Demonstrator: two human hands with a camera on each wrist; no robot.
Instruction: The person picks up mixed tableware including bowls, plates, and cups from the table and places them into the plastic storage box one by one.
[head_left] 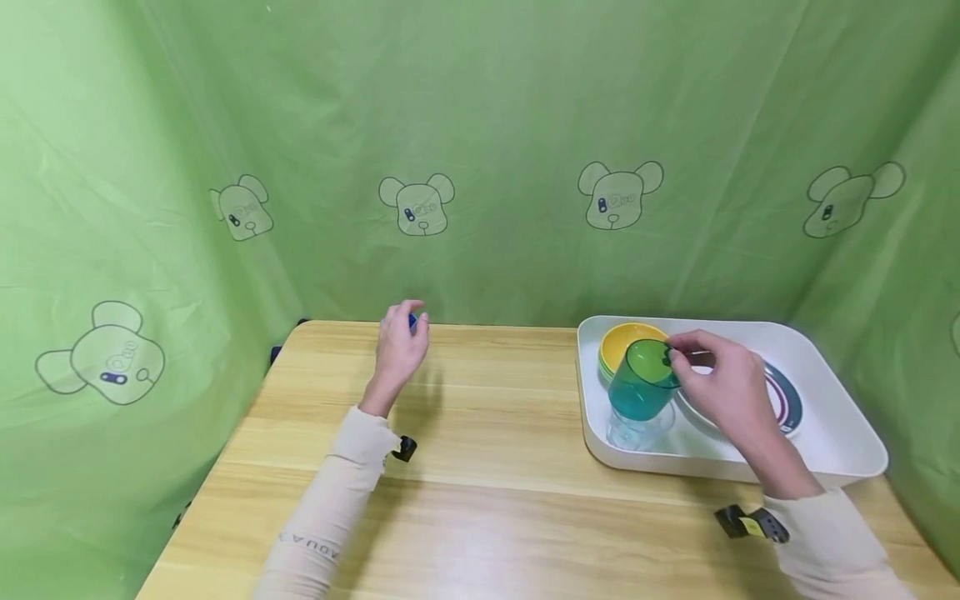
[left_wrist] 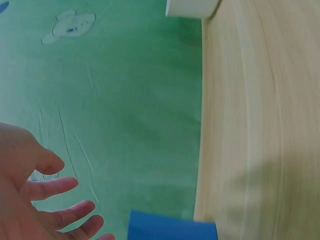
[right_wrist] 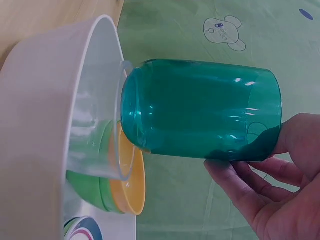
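Observation:
My right hand (head_left: 722,385) pinches the rim of a teal transparent cup (head_left: 637,400), thumb on one side and fingers on the other. The cup is held over the white tray (head_left: 840,433). Its base is at the mouth of a clear cup (right_wrist: 95,145) standing in the tray; whether they touch I cannot tell. Toward the far left of the table, my left hand (head_left: 401,346) hovers with loosely spread fingers. Close to it is a blue object (left_wrist: 172,227), partly hidden by the hand in the head view and cut off by the frame in the left wrist view.
Inside the tray, a yellow bowl (head_left: 618,340) sits stacked on green bowls (right_wrist: 90,192), beside plates with a dark rim (head_left: 787,400). The wooden table (head_left: 480,500) ends at a green curtain (head_left: 510,267) printed with bear heads.

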